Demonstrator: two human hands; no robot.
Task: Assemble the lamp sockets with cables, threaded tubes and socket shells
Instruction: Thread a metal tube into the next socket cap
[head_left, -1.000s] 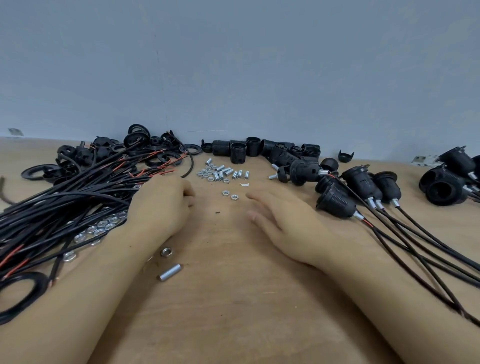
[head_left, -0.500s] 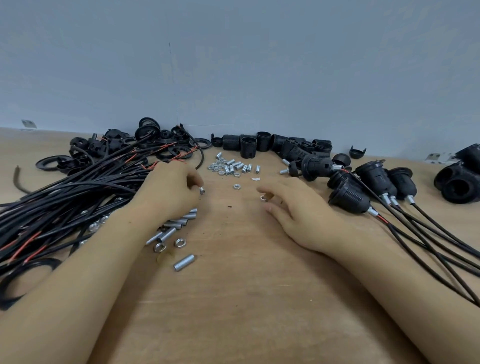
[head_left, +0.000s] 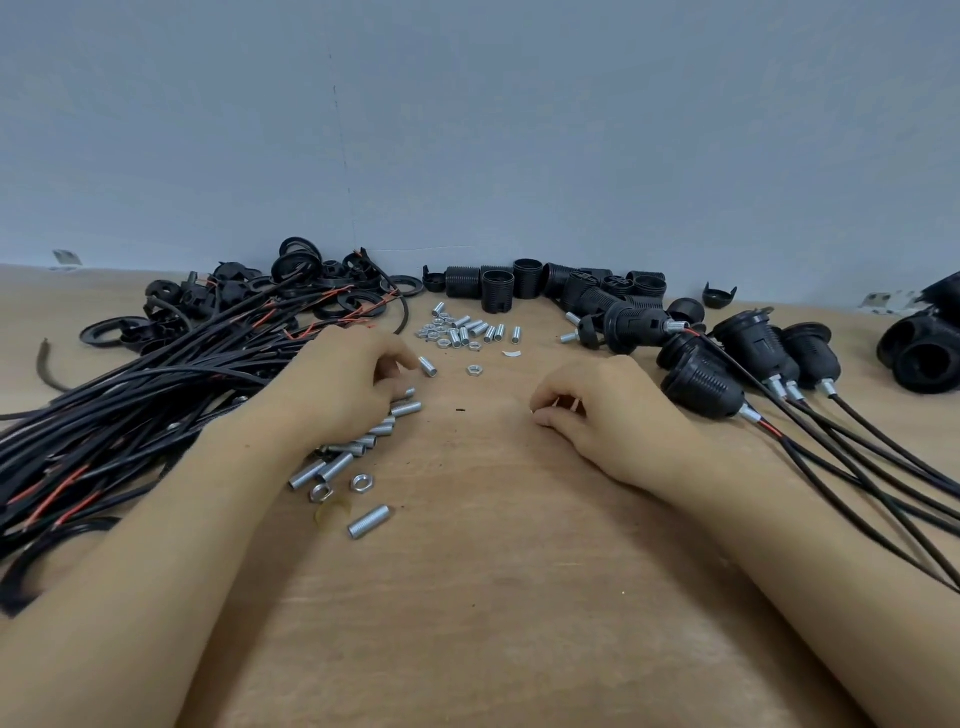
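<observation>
Left hand (head_left: 343, 384) hides threaded tubes (head_left: 358, 447); right hand (head_left: 602, 410) grip unclear.

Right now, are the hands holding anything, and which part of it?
The left hand pinches one short threaded tube by its near end. The right hand curls its fingertips round something tiny on the table; what it is cannot be told.

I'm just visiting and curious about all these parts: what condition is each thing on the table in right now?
Left hand: fingers curled, pinching a short metal tube.
Right hand: fingers curled on the table; what it holds is hidden.
Loose cables: bundled in a heap, bare ends.
Finished sockets: lying on their sides, cables attached.
Empty socket shells: some upright, unassembled.
Nuts and tubes: scattered loose.
</observation>
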